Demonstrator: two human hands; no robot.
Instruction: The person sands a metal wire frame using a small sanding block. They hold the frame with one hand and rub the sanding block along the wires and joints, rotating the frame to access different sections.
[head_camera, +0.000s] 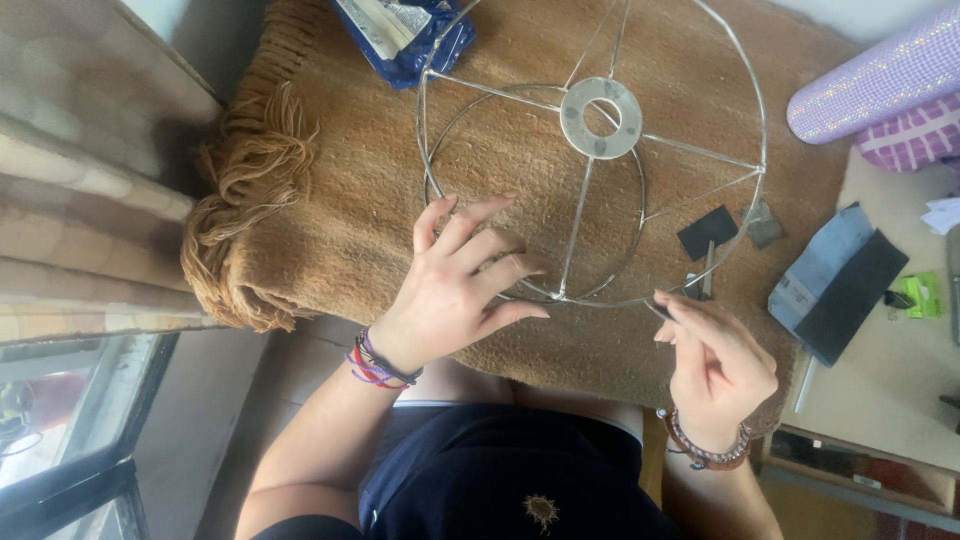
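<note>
Head cam, brown fringed rug (340, 230), L hand (460, 280) spread on wire frame (600, 150), R hand (715, 365) pinching rim

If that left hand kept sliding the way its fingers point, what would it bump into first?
Probably the upright strut of the wire lampshade frame, just ahead of the left hand fingertips; depth is hard to judge.

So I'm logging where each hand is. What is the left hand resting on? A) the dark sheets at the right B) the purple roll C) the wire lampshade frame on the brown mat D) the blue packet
C: the left hand lies spread, fingers over the lower ring of the wire lampshade frame, on the brown mat.
</note>
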